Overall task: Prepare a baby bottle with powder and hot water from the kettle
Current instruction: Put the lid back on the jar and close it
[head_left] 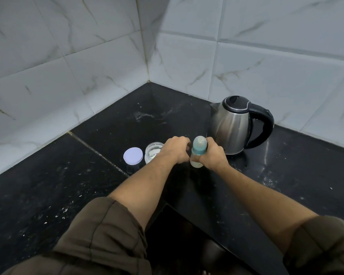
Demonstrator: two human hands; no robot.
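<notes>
- The baby bottle [197,155], with a teal collar and the teat fitted, is stood upright on the black tabletop [68,195], just in front of the steel kettle [233,124].
- Its body is clamped by the curled fingers of the right hand [213,155].
- The left hand [175,149] is curled beside the collar; whether anything is gripped cannot be told.
- An open powder jar [153,152], partly hidden by that hand, and a lilac-lidded container [133,156] are set to the left.

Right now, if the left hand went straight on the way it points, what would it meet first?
The baby bottle, at its teal collar, which the right hand holds upright. The left hand is very near it; whether they touch is unclear. The kettle stands farther behind.
</notes>
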